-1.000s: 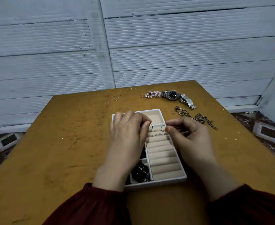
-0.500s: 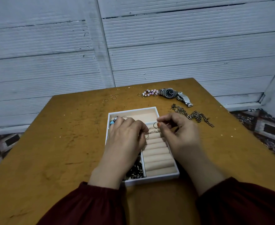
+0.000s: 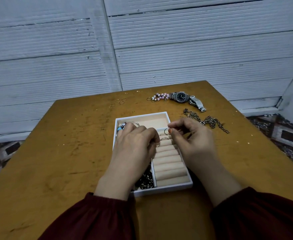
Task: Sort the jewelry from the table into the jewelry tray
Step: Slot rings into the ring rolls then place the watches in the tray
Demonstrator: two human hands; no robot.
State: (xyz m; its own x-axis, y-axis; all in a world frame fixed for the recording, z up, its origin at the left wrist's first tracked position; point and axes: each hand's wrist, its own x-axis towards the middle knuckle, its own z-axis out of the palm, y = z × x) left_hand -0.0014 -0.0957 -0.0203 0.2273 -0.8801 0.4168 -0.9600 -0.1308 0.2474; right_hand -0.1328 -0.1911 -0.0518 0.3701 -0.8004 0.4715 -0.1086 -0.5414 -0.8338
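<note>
A white jewelry tray (image 3: 161,190) with beige ring rolls sits mid-table. My right hand (image 3: 192,141) pinches a thin ring (image 3: 166,131) over the far end of the rolls. My left hand (image 3: 135,149) curls over the tray's left side and holds another small ring (image 3: 158,144) at its fingertips. One ring (image 3: 164,139) sits in a roll slot. A dark chain (image 3: 145,181) lies in the near left compartment, a bangle with blue beads (image 3: 122,126) in the far left one. On the table lie several thin rings (image 3: 119,101), a pink bead bracelet (image 3: 159,97), a watch (image 3: 181,97) and a chain (image 3: 209,121).
The brown table (image 3: 55,153) ends at a white slatted wall behind. Patterned floor (image 3: 284,134) shows past both side edges. My dark red sleeves cover the near edge.
The view shifted, so the tray sits lower and nearer. My right hand has drawn its ring slightly right and farther up the rolls. The left hand stays curled over the tray.
</note>
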